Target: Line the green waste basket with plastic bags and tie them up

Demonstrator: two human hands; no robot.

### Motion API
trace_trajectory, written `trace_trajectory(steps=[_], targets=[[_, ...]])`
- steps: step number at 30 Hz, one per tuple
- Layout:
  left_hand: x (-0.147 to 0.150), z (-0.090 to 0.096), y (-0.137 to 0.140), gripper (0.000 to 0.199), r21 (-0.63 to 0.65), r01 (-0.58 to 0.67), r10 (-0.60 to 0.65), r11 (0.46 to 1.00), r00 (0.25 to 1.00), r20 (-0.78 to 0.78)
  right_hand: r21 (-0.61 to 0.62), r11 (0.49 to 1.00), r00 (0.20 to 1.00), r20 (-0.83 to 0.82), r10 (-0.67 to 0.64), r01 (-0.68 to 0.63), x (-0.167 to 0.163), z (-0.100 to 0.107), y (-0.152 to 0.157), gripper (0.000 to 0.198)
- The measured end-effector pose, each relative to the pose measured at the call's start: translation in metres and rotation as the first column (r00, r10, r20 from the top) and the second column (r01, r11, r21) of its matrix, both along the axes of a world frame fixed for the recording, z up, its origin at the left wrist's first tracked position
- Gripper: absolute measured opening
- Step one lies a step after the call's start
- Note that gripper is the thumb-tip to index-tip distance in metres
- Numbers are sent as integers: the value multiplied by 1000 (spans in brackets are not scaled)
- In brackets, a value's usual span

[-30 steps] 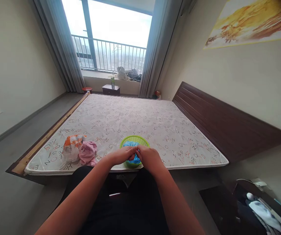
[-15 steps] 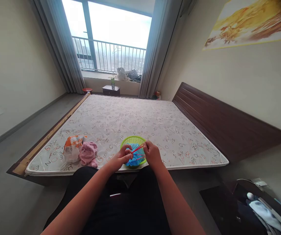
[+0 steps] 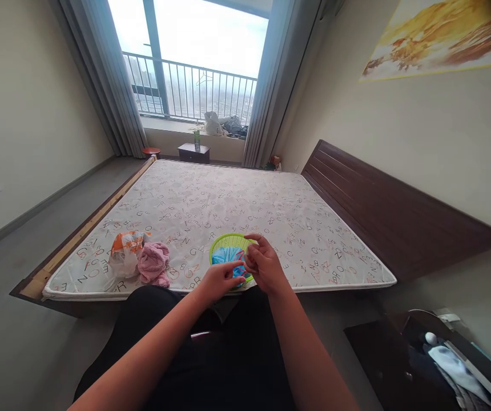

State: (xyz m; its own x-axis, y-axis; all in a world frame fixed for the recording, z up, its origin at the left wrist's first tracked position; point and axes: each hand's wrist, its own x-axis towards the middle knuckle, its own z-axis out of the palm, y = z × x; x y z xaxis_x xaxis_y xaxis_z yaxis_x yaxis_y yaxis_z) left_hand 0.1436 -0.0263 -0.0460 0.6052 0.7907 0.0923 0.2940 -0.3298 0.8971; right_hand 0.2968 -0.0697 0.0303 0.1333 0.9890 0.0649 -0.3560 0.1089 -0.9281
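because the green basket (image 3: 228, 242) sits at the very near edge of the mattress (image 3: 237, 200), a careless tug could tip it off. both hands meet over its near rim: the left hand (image 3: 217, 279) pinches a thin red strand (image 3: 240, 258) and the right hand (image 3: 265, 264) curls around it. inside lies bunched blue material (image 3: 224, 255).

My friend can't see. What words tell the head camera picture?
Two bare hands, left hand and right hand, meet over a green basket holding blue cloth on a letter-printed mattress. A pink cloth lies to the left.
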Motion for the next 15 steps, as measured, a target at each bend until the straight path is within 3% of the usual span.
trace_trajectory(steps=[3, 5, 8, 10, 12, 15], targets=[[1, 0, -2, 35, 30, 232, -228, 972, 968, -108, 73, 975, 978, -39, -206, 208, -4, 1, 1, 34], [2, -2, -3, 35, 47, 256, -250, 966, 963, -106, 108, 941, 947, -28, -320, 321, -3, -3, 2, 33], [0, -6, -4, 40, -9, 216, -216, 976, 976, -41, 153, 913, 921, 30, -388, 379, 5, -20, 4, 39], [-2, -7, -3, 41, -98, 187, -186, 978, 982, 23, 169, 935, 929, 154, -337, 311, 12, -34, 3, 49], [-4, -5, -1, 43, -173, 173, -161, 970, 984, 82, 120, 984, 908, 385, -166, 129, 19, -47, 0, 53], [-5, -3, 0, 45, -230, 171, -139, 958, 979, 148, -29, 995, 735, 672, 89, -94, 25, -59, -7, 37]])
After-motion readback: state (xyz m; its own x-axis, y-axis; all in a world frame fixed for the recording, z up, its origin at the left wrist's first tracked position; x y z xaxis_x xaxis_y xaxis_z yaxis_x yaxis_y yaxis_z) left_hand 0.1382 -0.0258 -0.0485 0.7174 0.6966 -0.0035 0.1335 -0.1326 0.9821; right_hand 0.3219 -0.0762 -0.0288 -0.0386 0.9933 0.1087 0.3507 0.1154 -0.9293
